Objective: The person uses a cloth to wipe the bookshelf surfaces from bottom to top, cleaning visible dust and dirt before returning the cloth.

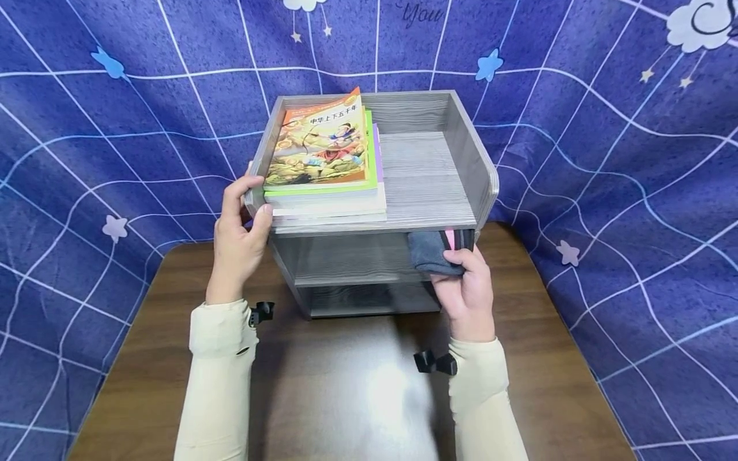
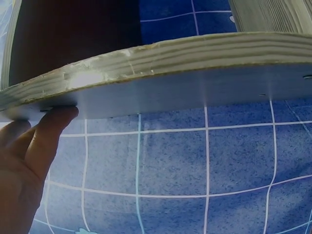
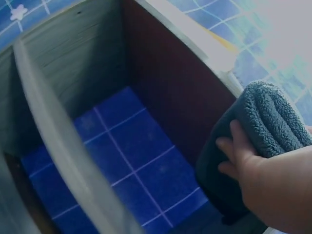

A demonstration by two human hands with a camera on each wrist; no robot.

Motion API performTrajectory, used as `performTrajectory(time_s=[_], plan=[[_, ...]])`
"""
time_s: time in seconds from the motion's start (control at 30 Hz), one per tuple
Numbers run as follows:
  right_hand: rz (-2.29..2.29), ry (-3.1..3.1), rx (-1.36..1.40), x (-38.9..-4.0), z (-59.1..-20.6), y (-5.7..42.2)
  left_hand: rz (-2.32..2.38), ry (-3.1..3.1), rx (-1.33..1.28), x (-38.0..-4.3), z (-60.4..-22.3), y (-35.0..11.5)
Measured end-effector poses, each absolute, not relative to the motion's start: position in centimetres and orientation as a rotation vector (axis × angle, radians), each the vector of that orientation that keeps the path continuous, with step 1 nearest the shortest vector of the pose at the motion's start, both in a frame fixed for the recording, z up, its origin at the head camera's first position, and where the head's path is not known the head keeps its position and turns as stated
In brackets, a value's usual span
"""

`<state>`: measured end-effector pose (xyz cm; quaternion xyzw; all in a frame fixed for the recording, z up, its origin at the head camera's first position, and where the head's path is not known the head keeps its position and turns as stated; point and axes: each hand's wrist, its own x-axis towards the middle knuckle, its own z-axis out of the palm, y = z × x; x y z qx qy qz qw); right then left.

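Observation:
A grey wood-grain shelf unit [image 1: 426,173] stands on the table. My left hand [image 1: 239,237] grips its left side panel near the front, thumb on the inner side beside the books. In the left wrist view, the fingers [image 2: 53,129] press against the panel's outer face. My right hand [image 1: 468,282] holds a folded dark grey towel [image 1: 426,251] with a pink stripe, at the right front just below the top board. In the right wrist view, the fingers lie on the rolled, fluffy towel [image 3: 273,117], beside the open compartment. A stack of books [image 1: 323,150] lies on the top left.
Below the top board are a middle shelf [image 1: 357,280] and a lower one [image 1: 375,299]. The brown wooden table [image 1: 334,384] extends in front. A blue curtain [image 1: 190,102] with white lines and stars hangs behind and at both sides.

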<state>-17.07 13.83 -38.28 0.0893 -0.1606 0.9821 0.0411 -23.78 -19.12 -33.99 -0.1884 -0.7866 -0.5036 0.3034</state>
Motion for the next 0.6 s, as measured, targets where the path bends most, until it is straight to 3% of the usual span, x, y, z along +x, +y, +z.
performTrajectory(time_s=[0.23,0.37,0.6], plan=[[2.675,-1.176,0.126,-17.4,-39.3,13.0,-1.344,-2.092,-0.488,-23.8,-33.7,-19.1],[1.914,-2.06,-0.001,-18.1,-39.4,11.8,-1.375,-2.079,-0.474,-23.5,-33.6,-19.1],[0.34,-2.801,0.313,-19.4,-41.1,8.8,-1.394,-2.072,-0.467,-23.3,-33.8,-18.8]])
